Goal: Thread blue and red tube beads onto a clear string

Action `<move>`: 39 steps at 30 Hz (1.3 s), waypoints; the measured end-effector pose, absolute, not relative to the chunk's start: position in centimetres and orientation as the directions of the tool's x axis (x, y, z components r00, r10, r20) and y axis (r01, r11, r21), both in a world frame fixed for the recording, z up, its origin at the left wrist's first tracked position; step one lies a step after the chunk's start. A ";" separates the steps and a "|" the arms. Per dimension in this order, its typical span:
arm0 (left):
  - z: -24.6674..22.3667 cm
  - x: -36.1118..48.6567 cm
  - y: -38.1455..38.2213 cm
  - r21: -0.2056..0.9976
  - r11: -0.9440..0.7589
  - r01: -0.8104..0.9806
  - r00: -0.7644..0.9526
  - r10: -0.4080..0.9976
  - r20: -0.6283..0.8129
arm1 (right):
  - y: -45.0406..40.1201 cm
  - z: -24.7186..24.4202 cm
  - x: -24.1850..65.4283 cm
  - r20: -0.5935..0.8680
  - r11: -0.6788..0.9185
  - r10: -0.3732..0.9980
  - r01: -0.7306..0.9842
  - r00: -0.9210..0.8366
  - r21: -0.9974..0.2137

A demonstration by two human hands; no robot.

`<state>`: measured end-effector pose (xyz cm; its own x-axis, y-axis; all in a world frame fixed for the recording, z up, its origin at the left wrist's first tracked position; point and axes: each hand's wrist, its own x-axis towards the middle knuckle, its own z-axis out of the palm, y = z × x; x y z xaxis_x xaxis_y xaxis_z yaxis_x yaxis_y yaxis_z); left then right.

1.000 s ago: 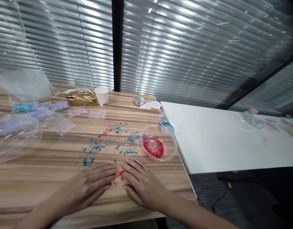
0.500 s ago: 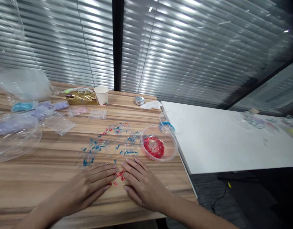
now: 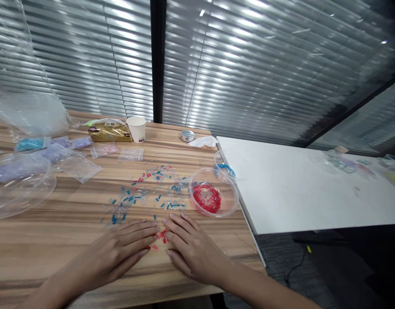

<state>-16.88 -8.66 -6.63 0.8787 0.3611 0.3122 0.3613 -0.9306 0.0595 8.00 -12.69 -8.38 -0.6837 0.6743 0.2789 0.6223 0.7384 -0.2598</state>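
Loose red pieces (image 3: 162, 236): a small cluster on the desk (image 3: 71, 234), toward its near edge and right of the middle, in the gap between the two hands. Cluster trends on a slant, its left end closer to the near edge than its right; single pieces point various ways. Neither hand clearly nearer: leftmost piece lies against the left hand (image 3: 122, 246), rightmost ones just beside the fingers of the right hand (image 3: 192, 246).

Hands: both palm down, flattened, fingers extended and close together, fingertips facing across the gap. Nothing seen gripped. Whether pieces lie beneath the palms: cannot tell.

Clear bowl (image 3: 229, 198) stands beyond the right hand, by the desk's right edge, well nearer that hand than the left; a ring of red pieces (image 3: 206, 198) lies inside it. Teal pieces (image 3: 129, 198), mixed with clear ones and a few red, are scattered beyond the hands toward the far edge. Gold pack (image 3: 110, 132) and paper cup (image 3: 137, 129) stand side by side near the far edge.
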 end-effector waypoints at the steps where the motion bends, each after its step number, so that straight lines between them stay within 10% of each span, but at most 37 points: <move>1: -6.7 -16.9 -8.6 0.069 -0.931 0.359 0.879 0.362 0.310 | -12.7 -8.4 8.0 0.280 0.740 0.673 0.621 -0.685 -0.258; 39: -6.8 -17.2 -8.8 0.087 -0.925 0.371 0.873 0.379 0.307 | -12.6 -8.3 8.0 0.289 0.740 0.672 0.634 -0.682 -0.225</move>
